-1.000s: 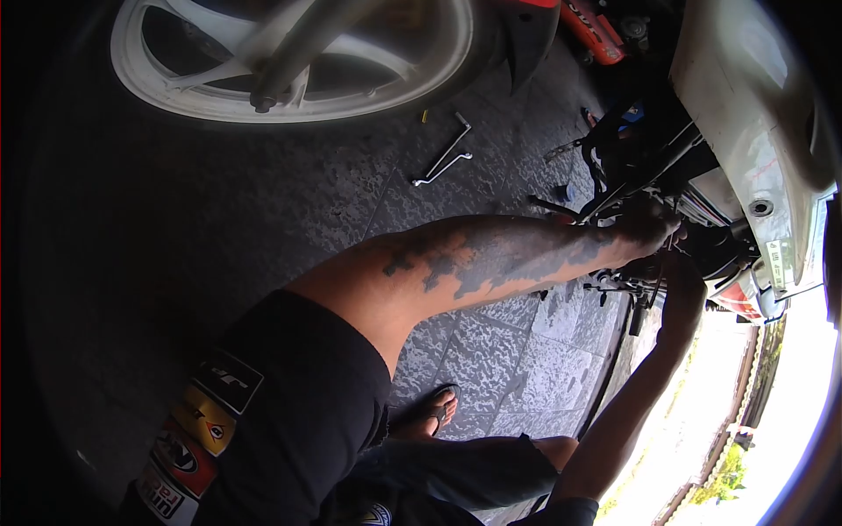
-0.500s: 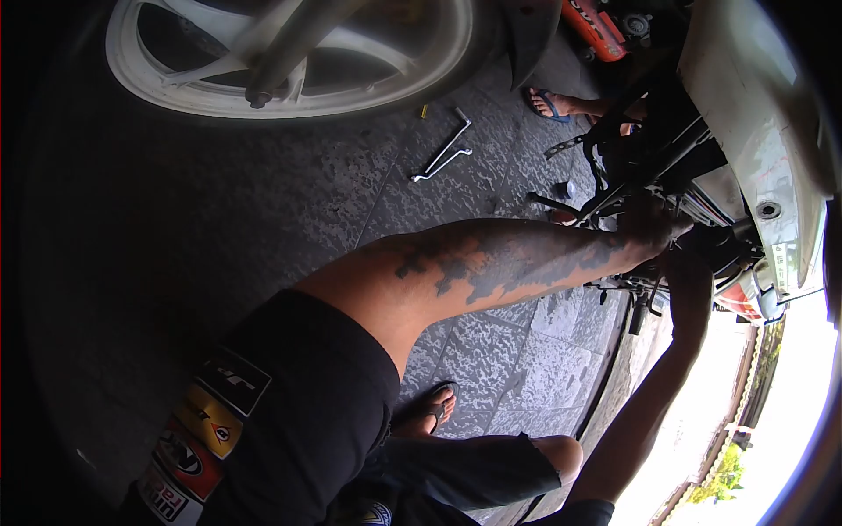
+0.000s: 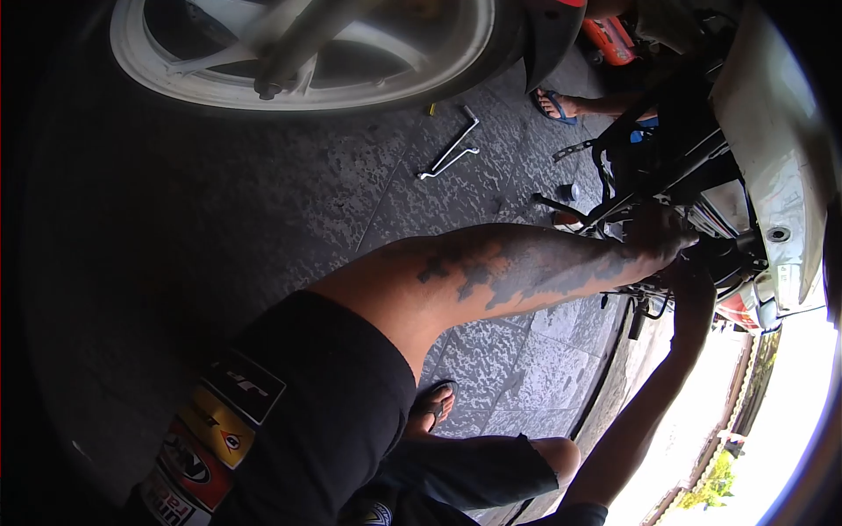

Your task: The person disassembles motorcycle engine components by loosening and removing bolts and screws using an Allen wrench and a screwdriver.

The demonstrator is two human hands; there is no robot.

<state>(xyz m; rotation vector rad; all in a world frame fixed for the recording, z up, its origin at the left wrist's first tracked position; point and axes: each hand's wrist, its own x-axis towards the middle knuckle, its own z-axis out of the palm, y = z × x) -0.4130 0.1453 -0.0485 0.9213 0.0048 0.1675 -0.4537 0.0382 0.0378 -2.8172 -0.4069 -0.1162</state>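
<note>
Both hands meet at the dark mechanical parts beneath the white body panel (image 3: 772,158) of a motorcycle at the right. My left hand (image 3: 658,237), at the end of the tattooed arm, has its fingers bent and closed near some thin rods and cables. Just below and touching it or almost so is my right hand (image 3: 688,272), fingers curled in shadow. Whatever the fingers hold is too small and dark to make out. Two metal wrenches (image 3: 452,158) lie on the stone floor, away from both hands.
A white spoked wheel (image 3: 298,101) fills the upper left. Another person's sandalled foot (image 3: 554,105) is at the upper right, near a red object (image 3: 610,42). A small cup-like part (image 3: 570,191) and a yellow piece (image 3: 431,110) lie on the tiled floor (image 3: 351,175).
The view has shifted slightly, so the motorcycle and my arms appear further right. The other person's foot has come into view since the earliest frame. Both hands stay together at the dark parts.
</note>
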